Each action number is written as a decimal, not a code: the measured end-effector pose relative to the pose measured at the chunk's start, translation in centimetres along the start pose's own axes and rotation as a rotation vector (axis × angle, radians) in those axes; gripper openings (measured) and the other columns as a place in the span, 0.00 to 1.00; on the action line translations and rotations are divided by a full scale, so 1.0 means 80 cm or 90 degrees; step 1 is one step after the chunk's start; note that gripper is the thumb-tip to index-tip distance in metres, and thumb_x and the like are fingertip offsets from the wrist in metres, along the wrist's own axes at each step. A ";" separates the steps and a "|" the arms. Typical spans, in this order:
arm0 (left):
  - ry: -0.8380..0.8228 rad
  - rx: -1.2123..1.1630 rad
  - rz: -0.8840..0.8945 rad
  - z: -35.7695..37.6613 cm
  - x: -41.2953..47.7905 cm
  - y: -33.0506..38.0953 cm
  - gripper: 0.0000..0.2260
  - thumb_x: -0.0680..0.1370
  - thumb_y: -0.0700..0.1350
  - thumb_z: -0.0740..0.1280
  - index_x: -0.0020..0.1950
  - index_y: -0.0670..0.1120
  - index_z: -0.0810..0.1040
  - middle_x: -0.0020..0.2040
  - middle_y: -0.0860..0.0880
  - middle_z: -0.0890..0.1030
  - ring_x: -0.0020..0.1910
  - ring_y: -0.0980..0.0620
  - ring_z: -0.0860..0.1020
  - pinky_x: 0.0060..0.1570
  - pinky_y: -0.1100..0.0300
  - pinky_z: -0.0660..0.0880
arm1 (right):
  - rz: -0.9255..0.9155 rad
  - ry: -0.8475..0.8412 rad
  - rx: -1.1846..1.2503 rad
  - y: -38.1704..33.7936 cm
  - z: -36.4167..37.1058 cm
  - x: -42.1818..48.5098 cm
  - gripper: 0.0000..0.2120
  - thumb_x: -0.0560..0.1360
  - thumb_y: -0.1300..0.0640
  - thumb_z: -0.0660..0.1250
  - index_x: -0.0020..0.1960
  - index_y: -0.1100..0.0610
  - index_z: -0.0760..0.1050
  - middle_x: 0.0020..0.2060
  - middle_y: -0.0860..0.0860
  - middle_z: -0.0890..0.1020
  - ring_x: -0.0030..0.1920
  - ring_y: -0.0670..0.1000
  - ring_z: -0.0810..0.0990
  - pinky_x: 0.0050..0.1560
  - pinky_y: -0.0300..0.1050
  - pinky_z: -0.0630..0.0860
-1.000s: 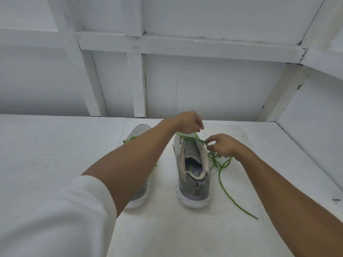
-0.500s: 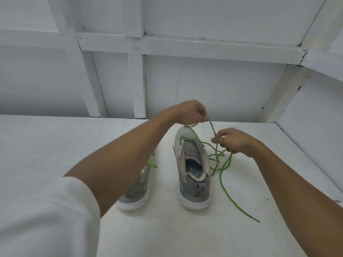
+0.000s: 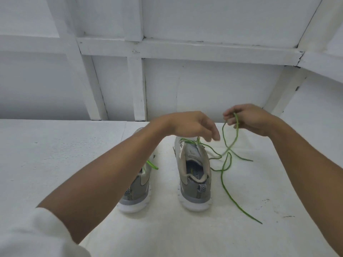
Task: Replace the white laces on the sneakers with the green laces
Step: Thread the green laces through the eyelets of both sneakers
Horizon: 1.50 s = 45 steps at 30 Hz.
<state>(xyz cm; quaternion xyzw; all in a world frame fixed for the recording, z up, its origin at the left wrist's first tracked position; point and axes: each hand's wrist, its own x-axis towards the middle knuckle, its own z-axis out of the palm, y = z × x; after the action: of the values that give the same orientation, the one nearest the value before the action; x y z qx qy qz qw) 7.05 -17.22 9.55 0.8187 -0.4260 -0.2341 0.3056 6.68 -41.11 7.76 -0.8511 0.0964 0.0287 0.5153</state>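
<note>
Two grey sneakers stand heel-toward-me on the white surface: the right sneaker (image 3: 194, 180) in the middle, the left sneaker (image 3: 137, 191) partly behind my left forearm. A green lace (image 3: 225, 169) runs from the right sneaker's top eyelets, loops in the air and trails across the surface to the right. My right hand (image 3: 248, 119) is raised to the right of the shoe, fingers pinched on a loop of that lace. My left hand (image 3: 194, 127) hovers over the shoe's tongue, fingers apart and blurred; whether it touches the lace is unclear. A green lace end (image 3: 152, 165) shows on the left sneaker.
A white wall with wooden battens (image 3: 137, 86) rises behind the surface. Another white wall (image 3: 315, 108) closes the right side. Small dark specks (image 3: 288, 217) mark the surface at the right.
My right hand has lifted up and to the right, pulling a loop of green lace with it. My left hand has dropped toward the shoe and spread its fingers, off the lace it pinched.
</note>
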 end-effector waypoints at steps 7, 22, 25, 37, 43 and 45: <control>0.204 -0.176 -0.023 -0.012 0.017 -0.011 0.24 0.81 0.45 0.64 0.76 0.48 0.63 0.72 0.50 0.71 0.67 0.53 0.71 0.60 0.61 0.68 | -0.122 -0.188 0.221 -0.077 0.017 -0.050 0.13 0.78 0.60 0.53 0.40 0.61 0.74 0.34 0.54 0.77 0.28 0.50 0.72 0.27 0.39 0.68; 0.222 -0.316 -0.063 -0.060 -0.087 -0.082 0.10 0.81 0.40 0.63 0.59 0.40 0.79 0.39 0.48 0.78 0.35 0.51 0.77 0.36 0.62 0.75 | -0.064 0.111 0.143 -0.017 -0.016 -0.028 0.14 0.78 0.53 0.63 0.35 0.54 0.69 0.30 0.50 0.70 0.25 0.47 0.61 0.22 0.37 0.60; 0.221 -0.286 -0.094 -0.060 -0.093 -0.092 0.10 0.81 0.38 0.62 0.59 0.40 0.79 0.44 0.48 0.82 0.34 0.53 0.78 0.33 0.64 0.74 | -0.075 0.107 0.118 -0.021 -0.021 -0.031 0.15 0.78 0.52 0.63 0.34 0.55 0.69 0.30 0.50 0.71 0.24 0.47 0.62 0.22 0.37 0.60; 0.311 -0.092 -0.144 -0.049 -0.075 -0.082 0.06 0.79 0.44 0.67 0.49 0.45 0.83 0.37 0.50 0.83 0.31 0.52 0.77 0.32 0.59 0.70 | -0.356 0.225 0.285 -0.078 -0.046 -0.049 0.10 0.77 0.55 0.63 0.39 0.49 0.80 0.35 0.49 0.81 0.30 0.48 0.71 0.30 0.40 0.61; 0.334 -0.064 -0.167 -0.049 -0.068 -0.087 0.12 0.80 0.34 0.61 0.57 0.43 0.82 0.35 0.52 0.81 0.24 0.60 0.73 0.30 0.67 0.71 | -0.253 0.078 0.144 -0.058 -0.044 -0.053 0.06 0.77 0.64 0.66 0.48 0.56 0.80 0.33 0.50 0.79 0.29 0.48 0.72 0.28 0.39 0.67; 0.329 -0.053 -0.157 -0.047 -0.065 -0.083 0.11 0.81 0.36 0.60 0.59 0.44 0.80 0.40 0.52 0.83 0.29 0.57 0.77 0.30 0.65 0.71 | -0.125 -0.107 -0.014 -0.053 -0.032 -0.063 0.05 0.76 0.66 0.67 0.50 0.60 0.80 0.35 0.52 0.82 0.34 0.51 0.79 0.32 0.41 0.76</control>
<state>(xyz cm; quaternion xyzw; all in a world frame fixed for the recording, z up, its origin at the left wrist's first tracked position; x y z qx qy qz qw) 10.40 -8.71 8.22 0.8836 -0.2214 -0.0704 0.4066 2.40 -40.77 13.36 -0.8565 -0.0315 0.0505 0.5126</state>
